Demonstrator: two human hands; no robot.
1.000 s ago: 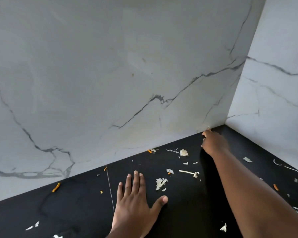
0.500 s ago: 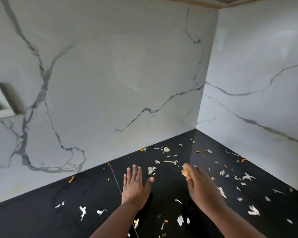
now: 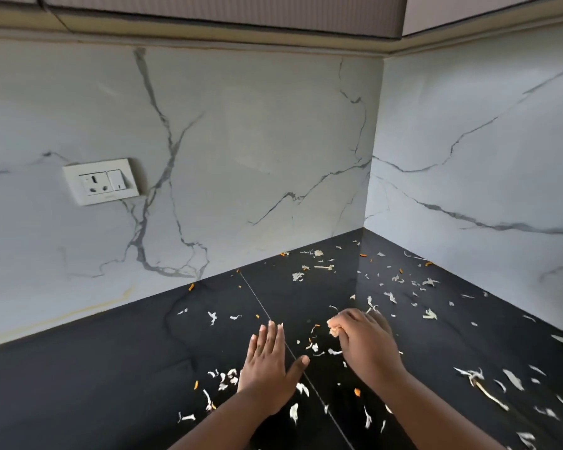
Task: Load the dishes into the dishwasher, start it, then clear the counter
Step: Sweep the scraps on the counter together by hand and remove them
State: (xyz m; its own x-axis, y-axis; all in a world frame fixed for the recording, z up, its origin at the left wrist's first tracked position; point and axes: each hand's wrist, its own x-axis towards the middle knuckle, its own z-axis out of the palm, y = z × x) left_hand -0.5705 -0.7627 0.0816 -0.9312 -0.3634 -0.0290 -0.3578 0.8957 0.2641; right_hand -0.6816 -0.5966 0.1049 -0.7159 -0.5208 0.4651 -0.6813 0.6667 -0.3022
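Black worktop (image 3: 111,384) under your hands: left hand (image 3: 267,368) flat, fingers spread; right hand (image 3: 368,342) clutches pale scraps (image 3: 333,329).

Left hand (image 3: 267,368) lies palm down and flat on the counter (image 3: 111,368), fingers straight and held together pointing toward the back wall, thumb spread out to the right; its forearm enters from the near edge. Right hand (image 3: 364,342) is curled into a loose fist just to the right of the left, knuckles up, its grip closed around a small pale clump of scraps (image 3: 333,329) that shows at the fingertips; its forearm runs in from the near right corner.
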